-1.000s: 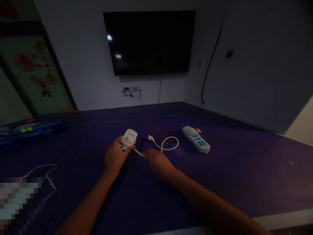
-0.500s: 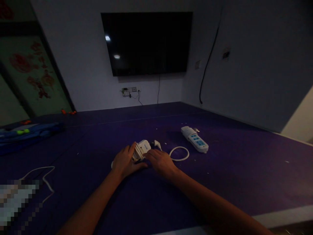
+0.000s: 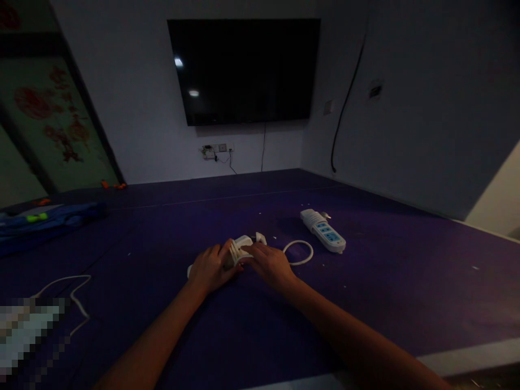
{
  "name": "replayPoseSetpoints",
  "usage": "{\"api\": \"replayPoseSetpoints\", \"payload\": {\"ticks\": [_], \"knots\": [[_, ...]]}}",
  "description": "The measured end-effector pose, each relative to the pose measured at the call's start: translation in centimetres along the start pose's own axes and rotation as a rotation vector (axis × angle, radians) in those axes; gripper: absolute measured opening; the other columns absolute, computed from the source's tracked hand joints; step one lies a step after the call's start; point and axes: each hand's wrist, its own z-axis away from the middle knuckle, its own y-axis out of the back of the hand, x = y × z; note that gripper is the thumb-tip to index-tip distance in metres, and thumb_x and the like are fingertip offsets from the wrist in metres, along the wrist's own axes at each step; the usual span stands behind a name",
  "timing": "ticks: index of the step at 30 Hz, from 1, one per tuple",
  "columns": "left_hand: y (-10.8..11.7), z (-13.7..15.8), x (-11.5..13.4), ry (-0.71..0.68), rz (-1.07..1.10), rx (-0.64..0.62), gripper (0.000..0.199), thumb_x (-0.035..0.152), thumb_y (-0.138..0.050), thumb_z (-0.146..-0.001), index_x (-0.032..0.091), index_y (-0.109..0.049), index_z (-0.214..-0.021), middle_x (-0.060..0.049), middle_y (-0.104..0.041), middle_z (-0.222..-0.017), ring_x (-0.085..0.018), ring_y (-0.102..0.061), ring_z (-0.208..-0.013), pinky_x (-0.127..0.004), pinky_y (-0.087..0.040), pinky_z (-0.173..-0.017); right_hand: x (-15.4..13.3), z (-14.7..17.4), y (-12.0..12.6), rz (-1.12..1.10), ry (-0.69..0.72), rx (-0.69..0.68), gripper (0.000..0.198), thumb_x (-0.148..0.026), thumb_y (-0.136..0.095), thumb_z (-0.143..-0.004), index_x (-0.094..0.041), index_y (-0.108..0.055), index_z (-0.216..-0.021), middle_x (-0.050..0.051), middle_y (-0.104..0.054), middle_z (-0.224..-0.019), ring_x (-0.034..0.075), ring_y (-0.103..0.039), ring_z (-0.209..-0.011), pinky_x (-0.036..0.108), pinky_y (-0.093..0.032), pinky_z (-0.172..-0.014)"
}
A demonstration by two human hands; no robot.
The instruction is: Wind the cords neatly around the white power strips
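Observation:
A white power strip (image 3: 242, 242) lies on the purple surface with its cord wound around its middle. My left hand (image 3: 211, 265) is closed around the strip's left part, its thumb along the near side. My right hand (image 3: 268, 264) grips the right part by the wound cord, and its fingers hide some of the strip. Just beyond the right fingers sits the white plug (image 3: 260, 238). A loop of white cord (image 3: 299, 264) curves out to the right of that hand. Farther right rests a second power strip (image 3: 330, 236) with blue sockets and its own cord wrapped round one end.
Blue cloth (image 3: 60, 216) lies at the far left. A thin white cable (image 3: 81, 306) runs near a blurred-out object (image 3: 28, 338) at lower left. The television (image 3: 247, 73) hangs on the back wall above wall sockets (image 3: 219, 148). Small white scraps dot the purple surface (image 3: 385, 281).
The left hand has shifted slightly right along the strip, and its thumb has come in closer. The right fingers now cover more of the strip's right part.

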Motion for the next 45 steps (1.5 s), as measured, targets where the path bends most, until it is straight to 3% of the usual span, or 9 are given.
{"api": "replayPoseSetpoints", "payload": {"ticks": [7,15,18,22,26,30,36,41,45], "knots": [[1.0,-0.1,-1.8,0.205,-0.04,-0.014,0.067,0.058,-0.043,-0.082,0.017,-0.038,-0.134,-0.011,-0.064,-0.1,-0.025,-0.063,-0.087,-0.033,-0.048,-0.072,0.4,0.2,-0.3,-0.121,0.013,0.039,0.036,-0.035,-0.052,-0.087,-0.018,-0.056,-0.118,0.01,-0.067,-0.103,0.019,-0.065,-0.085,0.029,-0.051,-0.072],[1.8,-0.1,-3.3,0.297,-0.018,0.049,0.071,0.063,-0.039,-0.081,0.018,-0.038,-0.135,-0.012,-0.065,-0.102,-0.025,-0.063,-0.091,-0.032,-0.048,-0.073,1.1,0.2,-0.5,-0.167,0.131,0.084,0.026,-0.024,-0.047,-0.089,-0.018,-0.061,-0.11,0.008,-0.069,-0.089,0.017,-0.065,-0.077,0.028,-0.05,-0.068],[1.7,-0.1,-3.1,0.223,0.008,0.004,0.07,0.063,-0.041,-0.08,0.018,-0.039,-0.135,-0.011,-0.065,-0.1,-0.024,-0.063,-0.09,-0.033,-0.049,-0.075,1.5,0.2,-0.3,-0.182,0.03,0.168,0.027,-0.019,-0.042,-0.09,-0.019,-0.062,-0.109,0.008,-0.07,-0.088,0.017,-0.064,-0.075,0.028,-0.049,-0.067],[1.3,0.2,-2.2,0.0,0.064,0.016,0.071,0.064,-0.045,-0.077,0.018,-0.044,-0.132,-0.012,-0.065,-0.101,-0.024,-0.063,-0.088,-0.036,-0.05,-0.078,2.5,-0.1,0.3,-0.27,-0.136,0.239,0.032,-0.018,-0.037,-0.091,-0.019,-0.061,-0.112,0.008,-0.069,-0.095,0.017,-0.064,-0.084,0.029,-0.049,-0.074],[1.2,0.6,-0.5,-0.222,0.152,0.054,0.075,0.067,-0.047,-0.074,0.015,-0.047,-0.129,-0.013,-0.065,-0.098,-0.026,-0.063,-0.09,-0.039,-0.052,-0.079,3.7,-0.4,0.7,-0.315,-0.239,0.203,0.034,-0.021,-0.038,-0.091,-0.021,-0.058,-0.118,0.007,-0.067,-0.106,0.018,-0.063,-0.094,0.032,-0.048,-0.081],[1.6,0.9,1.2,-0.344,0.234,0.065,0.077,0.068,-0.051,-0.071,0.014,-0.049,-0.126,-0.013,-0.065,-0.097,-0.026,-0.063,-0.088,-0.04,-0.053,-0.077,4.4,-0.4,0.5,-0.335,-0.264,0.114,0.034,-0.023,-0.037,-0.091,-0.021,-0.057,-0.119,0.007,-0.067,-0.109,0.018,-0.062,-0.097,0.032,-0.047,-0.084],[1.6,1.2,2.2,-0.374,0.352,0.075,0.076,0.067,-0.059,-0.065,0.013,-0.053,-0.118,-0.013,-0.065,-0.097,-0.024,-0.063,-0.086,-0.038,-0.053,-0.078,4.7,-0.4,-0.2,-0.377,-0.277,-0.043,0.032,-0.027,-0.038,-0.092,-0.022,-0.062,-0.113,0.006,-0.068,-0.103,0.018,-0.064,-0.089,0.03,-0.048,-0.077],[1.2,1.3,2.2,-0.355,0.415,0.121,0.077,0.067,-0.063,-0.06,0.013,-0.055,-0.114,-0.01,-0.066,-0.088,-0.022,-0.064,-0.08,-0.037,-0.053,-0.075,4.6,-0.5,-0.6,-0.372,-0.294,-0.083,0.032,-0.027,-0.037,-0.093,-0.021,-0.063,-0.109,0.005,-0.07,-0.097,0.018,-0.065,-0.084,0.029,-0.047,-0.075],[1.0,1.3,2.1,-0.349,0.426,0.21,0.077,0.067,-0.065,-0.058,0.013,-0.056,-0.111,-0.013,-0.067,-0.095,-0.026,-0.064,-0.088,-0.04,-0.053,-0.079,4.5,-0.6,-0.7,-0.348,-0.308,-0.099,0.032,-0.026,-0.036,-0.093,-0.02,-0.064,-0.107,0.006,-0.07,-0.095,0.018,-0.066,-0.081,0.028,-0.048,-0.072]]}}
